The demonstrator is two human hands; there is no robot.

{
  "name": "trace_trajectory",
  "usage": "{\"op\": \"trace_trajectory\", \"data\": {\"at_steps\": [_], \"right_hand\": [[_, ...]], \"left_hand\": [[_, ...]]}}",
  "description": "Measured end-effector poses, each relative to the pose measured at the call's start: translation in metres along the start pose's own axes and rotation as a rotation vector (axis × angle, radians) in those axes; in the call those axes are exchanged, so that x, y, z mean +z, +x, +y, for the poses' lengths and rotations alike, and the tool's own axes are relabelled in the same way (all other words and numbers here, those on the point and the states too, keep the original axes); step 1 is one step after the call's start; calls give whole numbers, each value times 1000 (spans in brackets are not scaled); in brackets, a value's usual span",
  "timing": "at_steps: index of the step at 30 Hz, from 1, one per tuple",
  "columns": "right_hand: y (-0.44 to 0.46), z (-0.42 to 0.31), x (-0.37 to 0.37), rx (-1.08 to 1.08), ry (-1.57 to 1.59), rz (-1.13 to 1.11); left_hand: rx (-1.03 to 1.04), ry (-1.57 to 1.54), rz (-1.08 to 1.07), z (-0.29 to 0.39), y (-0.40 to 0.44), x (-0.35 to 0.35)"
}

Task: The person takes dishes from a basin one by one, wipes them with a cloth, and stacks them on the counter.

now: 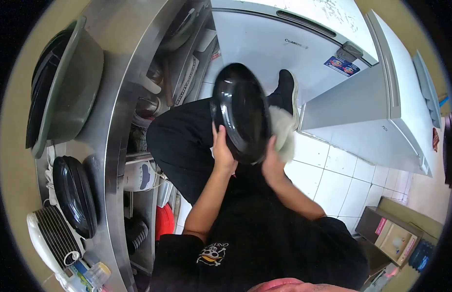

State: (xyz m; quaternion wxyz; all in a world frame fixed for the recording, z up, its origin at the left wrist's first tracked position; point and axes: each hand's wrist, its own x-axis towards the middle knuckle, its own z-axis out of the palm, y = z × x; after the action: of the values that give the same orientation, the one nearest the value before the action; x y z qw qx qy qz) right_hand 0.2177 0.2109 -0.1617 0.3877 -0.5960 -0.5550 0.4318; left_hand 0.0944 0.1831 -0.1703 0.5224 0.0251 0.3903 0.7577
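A glossy black oval plate (240, 112) is held tilted up in front of my lap. My left hand (223, 152) grips its lower left edge, with the thumb lying on the near face. At the lower right edge, my right hand (273, 165) is closed on a whitish cloth (283, 130), slightly smeared by motion. The cloth hangs out past the plate's right side, and part of it is hidden behind the plate. More black oval plates (75, 194) are stacked on the steel counter to my left.
A grey-green basin (82, 92) holding black plates stands on the steel counter (123, 92). Below are shelves with pots and a red item (164, 221). Ahead is a white chest freezer (265, 44), with a fridge (352, 102) to the right over white floor tiles (309, 165).
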Motion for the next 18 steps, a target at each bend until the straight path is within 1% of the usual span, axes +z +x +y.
{"op": "trace_trajectory", "data": {"at_steps": [1, 2, 3, 4, 5, 7, 8, 9, 10, 11, 12, 13, 14, 15, 16, 17, 18], "right_hand": [[-20, 83, 8, -308, -576, -126], [-25, 52, -3, -368, -29, -312], [-25, 51, 6, -539, 181, -200], [-21, 48, -4, -352, 136, -291], [-12, 33, -18, -165, 90, -379], [12, 32, -34, 88, 307, -183], [24, 16, -43, 66, 405, -102], [36, 3, -52, 48, 502, -19], [48, 7, -60, -61, 474, 5], [61, 14, -67, -170, 443, 32], [78, 24, -66, -339, 3, 61], [75, -36, -59, -526, -38, -32], [82, -38, -46, -573, -14, -82], [89, -22, -23, -624, 70, 13], [93, -7, -3, -516, 96, 27], [89, 4, 13, -236, 283, -27], [83, 10, 18, -192, 230, -111]], "left_hand": [[56, -47, 21, -1, 7, -3], [112, -94, 42, -2, 16, -7], [168, -140, 64, -1, 23, -11], [122, -146, 49, 5, 31, -19], [55, -161, 34, 24, 23, -4], [189, -106, -95, 17, 42, -40], [190, -107, -101, 20, 40, -35], [302, 151, -99, 24, 32, -25], [409, 410, -97, 26, 23, -18], [396, 504, -97, 22, 17, -12], [428, 581, -157, 19, 11, 0], [462, 656, -220, 15, 6, 10], [529, 872, -272, 8, 3, 11], [595, 1087, -324, 1, 0, 10], [611, 1140, -401, -3, -7, 23], [541, 980, -356, -15, -12, 30], [589, 1054, -318, -16, -11, 27]]}}
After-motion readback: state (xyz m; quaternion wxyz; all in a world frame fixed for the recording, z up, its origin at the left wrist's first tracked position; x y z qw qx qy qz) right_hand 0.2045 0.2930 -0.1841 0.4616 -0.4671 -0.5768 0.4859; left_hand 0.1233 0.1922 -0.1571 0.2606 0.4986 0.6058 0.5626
